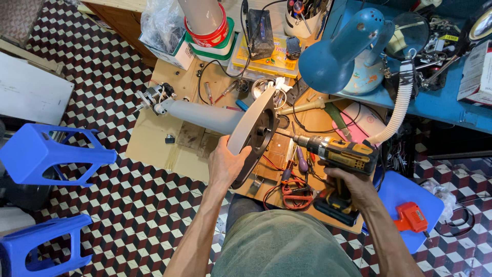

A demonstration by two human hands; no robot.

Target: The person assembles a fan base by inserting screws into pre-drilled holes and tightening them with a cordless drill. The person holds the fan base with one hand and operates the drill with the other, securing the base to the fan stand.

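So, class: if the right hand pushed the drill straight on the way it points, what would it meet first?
The right hand aims the yellow cordless drill leftward; its bit already seems to meet the round fan base held by the left hand.

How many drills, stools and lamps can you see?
Drills: 2, a yellow drill in the right hand and an orange drill
Blue stools: 2
Blue lamps: 1
Total: 5

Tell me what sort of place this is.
Probably a small repair workshop. The left hand steadies a grey fan base while the right hand drives a yellow cordless drill into it; screwdrivers litter the cluttered workbench.
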